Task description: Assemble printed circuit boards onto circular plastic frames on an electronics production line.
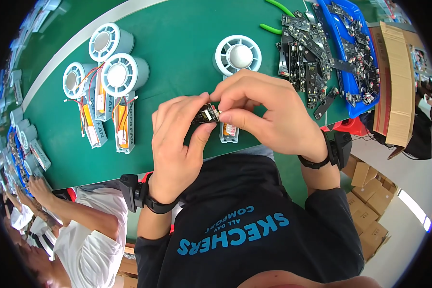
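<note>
My left hand holds a small black circuit board between thumb and fingers, over the near part of the table. My right hand is closed in a pinch at the board's right edge, on what looks like a small white connector; its fingertips partly cover it. Beneath both hands lies a light-blue handheld fan, its round grille pointing away from me. The fan's handle shows an open end with a wrapped battery inside; my hands hide the middle of it.
Three more light-blue fans with yellow batteries and loose wires lie at the left. Many black circuit boards are heaped at the right, beside a blue tray of boards. A cardboard box stands beyond it. A co-worker sits at my left.
</note>
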